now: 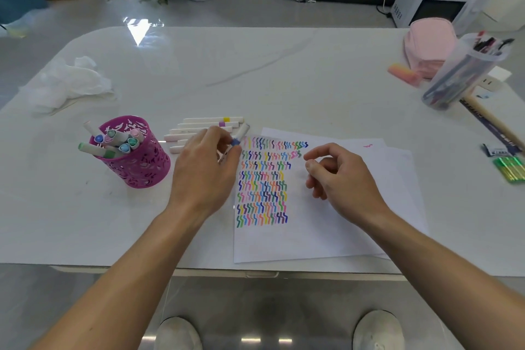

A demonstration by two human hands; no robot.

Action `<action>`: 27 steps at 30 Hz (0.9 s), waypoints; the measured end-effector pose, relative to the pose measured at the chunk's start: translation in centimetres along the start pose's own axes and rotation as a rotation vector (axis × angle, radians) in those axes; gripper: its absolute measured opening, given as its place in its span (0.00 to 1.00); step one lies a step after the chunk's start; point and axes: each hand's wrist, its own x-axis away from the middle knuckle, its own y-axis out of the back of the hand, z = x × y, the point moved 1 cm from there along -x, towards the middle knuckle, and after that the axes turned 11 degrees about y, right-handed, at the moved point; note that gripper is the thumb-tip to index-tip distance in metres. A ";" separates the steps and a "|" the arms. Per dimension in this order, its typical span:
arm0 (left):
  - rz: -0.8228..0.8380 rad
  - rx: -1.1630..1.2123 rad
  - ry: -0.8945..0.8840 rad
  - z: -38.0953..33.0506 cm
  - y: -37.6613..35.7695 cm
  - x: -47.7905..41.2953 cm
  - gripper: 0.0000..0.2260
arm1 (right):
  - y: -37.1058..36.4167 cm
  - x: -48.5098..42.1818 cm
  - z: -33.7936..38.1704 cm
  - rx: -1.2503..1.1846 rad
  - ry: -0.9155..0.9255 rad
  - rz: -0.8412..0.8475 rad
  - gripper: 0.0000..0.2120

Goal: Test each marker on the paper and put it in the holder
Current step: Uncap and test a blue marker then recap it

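The white table (284, 71) stretches out in front of me. My sheet of paper (312, 236) lies on its near right part, the left half filled with rows of coloured squiggles (262, 185). To the left of the paper, well apart from it, stands the magenta cut-out holder (142, 165), upright. Several capped markers (119, 139) lean in it at different angles.

My left hand (204, 170) is just left of the paper's far left corner, back of the hand up. Its fingers are curled and pinch a white marker (243, 131) near its blue band. The barrel slants away to the far right, over the paper's corner. I cannot tell whether its tip touches the sheet, because my fingers cover that end.

My right hand (343, 179) sits over the middle of the paper, right of the squiggles. It holds nothing. The fingers are loosely bent, with thumb and forefinger apart.

Just beyond my left hand, a small row of white markers (204, 125) lies flat on the table, side by side, between the holder and the paper.
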 end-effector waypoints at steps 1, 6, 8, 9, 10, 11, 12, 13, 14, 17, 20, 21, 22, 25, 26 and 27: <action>-0.009 0.069 -0.031 -0.4 0.1 0.1 0.03 | -0.1 0.0 0.1 0.008 0.005 0.006 0.04; 0.006 0.265 -0.138 -2.2 0.6 0.9 0.12 | -0.4 0.2 0.7 -0.055 0.046 0.056 0.03; 0.070 0.360 -0.111 -2.8 0.6 1.3 0.13 | -0.5 0.3 1.0 -0.094 0.091 0.084 0.02; 0.121 0.430 -0.076 -3.1 0.5 1.5 0.12 | -0.5 0.3 1.1 -0.099 0.121 0.100 0.04; 0.184 0.510 -0.028 -3.4 0.4 1.7 0.10 | -0.6 0.3 1.3 -0.105 0.151 0.116 0.08; 0.255 0.584 0.021 -3.6 0.2 1.9 0.08 | -0.6 0.4 1.5 -0.112 0.178 0.130 0.12; 0.325 0.630 0.060 -3.7 0.0 2.1 0.07 | -0.7 0.4 1.6 -0.107 0.200 0.141 0.17; 0.392 0.642 0.085 -3.7 -0.2 2.3 0.06 | -0.7 0.5 1.7 -0.080 0.218 0.152 0.22; 0.456 0.627 0.102 -3.6 -0.4 2.4 0.06 | -0.8 0.6 1.7 -0.032 0.237 0.163 0.25; 0.597 0.576 0.155 -3.4 -0.9 2.8 0.05 | -0.9 1.0 1.4 0.115 0.288 0.201 0.21; 0.637 0.529 0.190 -3.5 -1.2 2.9 0.04 | -0.8 1.1 1.1 0.150 0.297 0.258 0.10; 0.637 0.515 0.194 -3.5 -1.3 2.8 0.05 | -0.7 1.1 1.1 0.157 0.301 0.276 0.08; 0.632 0.503 0.195 -3.6 -1.3 2.8 0.06 | -0.7 1.0 1.0 0.177 0.316 0.284 0.08; 0.588 0.445 0.175 -3.5 -1.3 2.6 0.08 | -0.5 1.1 1.0 0.291 0.363 0.286 0.11; 0.584 0.424 0.169 -3.5 -1.4 2.7 0.07 | -0.4 1.2 1.0 0.323 0.364 0.295 0.10; 0.590 0.413 0.171 -3.6 -1.5 2.7 0.07 | -0.4 1.3 1.0 0.348 0.366 0.307 0.09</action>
